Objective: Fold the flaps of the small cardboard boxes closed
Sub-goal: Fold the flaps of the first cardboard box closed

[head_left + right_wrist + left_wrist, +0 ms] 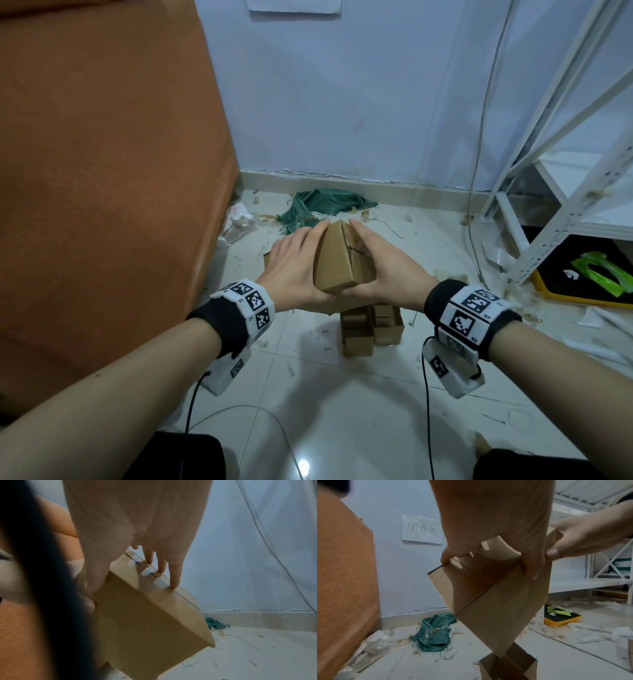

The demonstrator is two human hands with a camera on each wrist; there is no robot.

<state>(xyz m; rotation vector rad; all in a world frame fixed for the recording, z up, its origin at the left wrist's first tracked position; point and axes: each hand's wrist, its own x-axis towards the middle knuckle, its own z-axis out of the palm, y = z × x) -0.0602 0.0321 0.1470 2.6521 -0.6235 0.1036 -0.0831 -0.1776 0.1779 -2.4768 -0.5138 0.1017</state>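
Observation:
A small brown cardboard box (334,263) hangs tilted in the air between both hands. My left hand (294,263) grips its left side, fingers curled over the far edge (452,555) and thumb at the near end. My right hand (387,263) holds the right side. Its fingertips (173,585) lie on the seam between the folded flaps and its thumb (89,601) sits at the near end. Those flaps lie nearly flat, with a thin dark gap along the seam. Several small open boxes (371,325) stand on the floor just below.
A large orange-covered block (102,171) fills the left side. A crumpled green sack (318,205) lies by the wall behind the box. A white metal shelf (565,205) stands at the right with a yellow-rimmed black tray (589,270) under it. Scraps litter the tiled floor.

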